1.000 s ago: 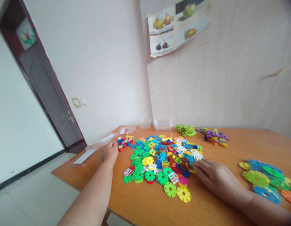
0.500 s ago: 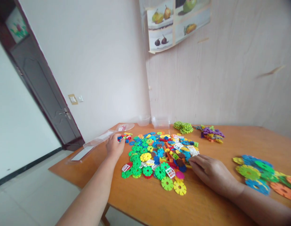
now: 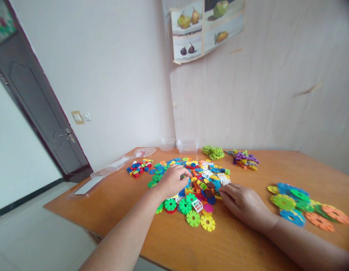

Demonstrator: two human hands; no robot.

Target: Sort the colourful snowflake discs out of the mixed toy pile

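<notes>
Sprawling multicoloured heap of notched discs [image 3: 204, 184]

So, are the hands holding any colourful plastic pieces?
Cannot be told for the left hand: it curls down into the pile of colourful plastic snowflake discs, hiding any grip. The right hand lies flat at the pile's edge, holding nothing.

My feed shows two bare hands. Left hand [image 3: 172, 181] and forearm, left of the disc pile [image 3: 203, 180]: bare from fingertips to frame edge. Right hand [image 3: 242, 205] and forearm, right of the disc pile: same, bare throughout. Knuckles show on the right one; finer detail is too blurred for me.
</notes>
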